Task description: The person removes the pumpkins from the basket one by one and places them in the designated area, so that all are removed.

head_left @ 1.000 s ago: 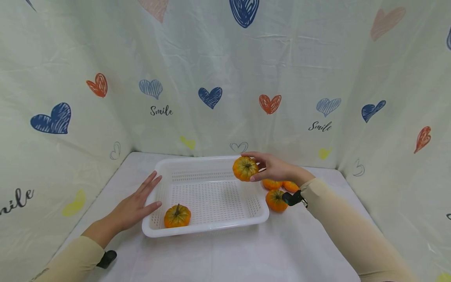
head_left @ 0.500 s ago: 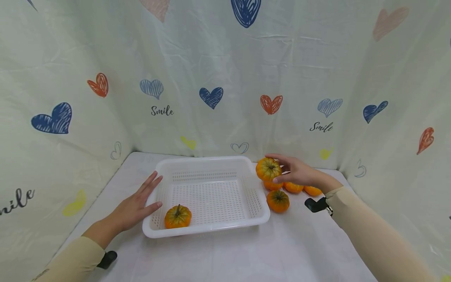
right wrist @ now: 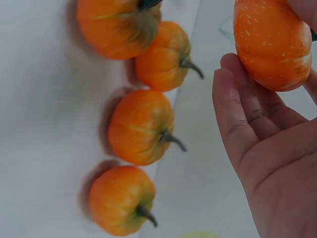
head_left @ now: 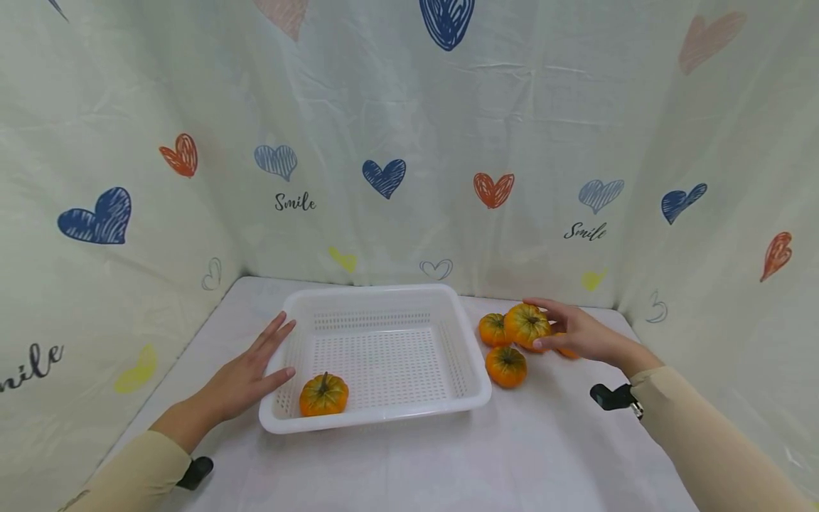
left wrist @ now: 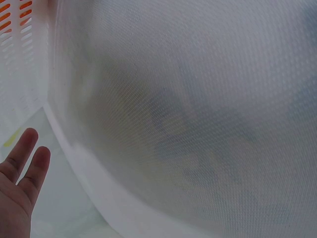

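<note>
My right hand holds a small orange pumpkin between thumb and fingers, over the pumpkins at the right. In the right wrist view the held pumpkin hangs above the white tabletop. My left hand lies with straight, spread fingers at the left rim of a white plastic basket. Another pumpkin, stem up, sits in the basket's front left corner. The left wrist view shows two fingertips beside the basket wall.
Right of the basket stand several pumpkins: a rear one, a front one, and an orange part showing below the right hand. In the right wrist view they stand in a line. A curtain with printed hearts surrounds the table.
My right hand has carried its pumpkin from above the basket's right rear corner to the right and lower, over the pumpkins on the table. The left hand and basket stay in place.
</note>
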`<action>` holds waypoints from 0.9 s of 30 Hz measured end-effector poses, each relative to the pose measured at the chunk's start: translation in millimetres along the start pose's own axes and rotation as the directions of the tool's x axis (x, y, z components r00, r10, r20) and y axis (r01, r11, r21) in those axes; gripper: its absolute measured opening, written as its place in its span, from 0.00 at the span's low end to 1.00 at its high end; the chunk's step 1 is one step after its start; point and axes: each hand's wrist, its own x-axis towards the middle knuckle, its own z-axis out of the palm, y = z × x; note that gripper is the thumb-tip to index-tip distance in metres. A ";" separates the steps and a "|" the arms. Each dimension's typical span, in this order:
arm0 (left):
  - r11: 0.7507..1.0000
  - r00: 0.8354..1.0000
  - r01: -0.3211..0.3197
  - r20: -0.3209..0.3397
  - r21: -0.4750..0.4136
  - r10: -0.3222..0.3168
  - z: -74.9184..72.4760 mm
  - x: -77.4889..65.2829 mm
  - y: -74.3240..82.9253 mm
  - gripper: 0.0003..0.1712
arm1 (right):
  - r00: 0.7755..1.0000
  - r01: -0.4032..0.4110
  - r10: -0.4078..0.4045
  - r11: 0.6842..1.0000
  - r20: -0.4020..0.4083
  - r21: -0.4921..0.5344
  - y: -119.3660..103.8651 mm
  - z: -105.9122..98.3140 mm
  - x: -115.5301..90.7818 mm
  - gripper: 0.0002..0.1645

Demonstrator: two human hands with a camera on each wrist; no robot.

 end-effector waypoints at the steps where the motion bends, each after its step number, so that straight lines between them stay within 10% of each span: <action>1: 1.000 1.000 -0.001 -0.002 0.001 0.001 0.1 0.0 0.0 0.48 | 1.000 -0.011 0.011 1.000 -0.005 -0.004 3.3 0.1 -2.3 0.50; 27: 1.000 1.000 -0.002 0.015 -0.007 0.002 -2.4 0.1 1.2 0.48 | 0.982 -0.184 0.185 0.981 -0.028 0.057 74.4 27.6 -34.8 0.53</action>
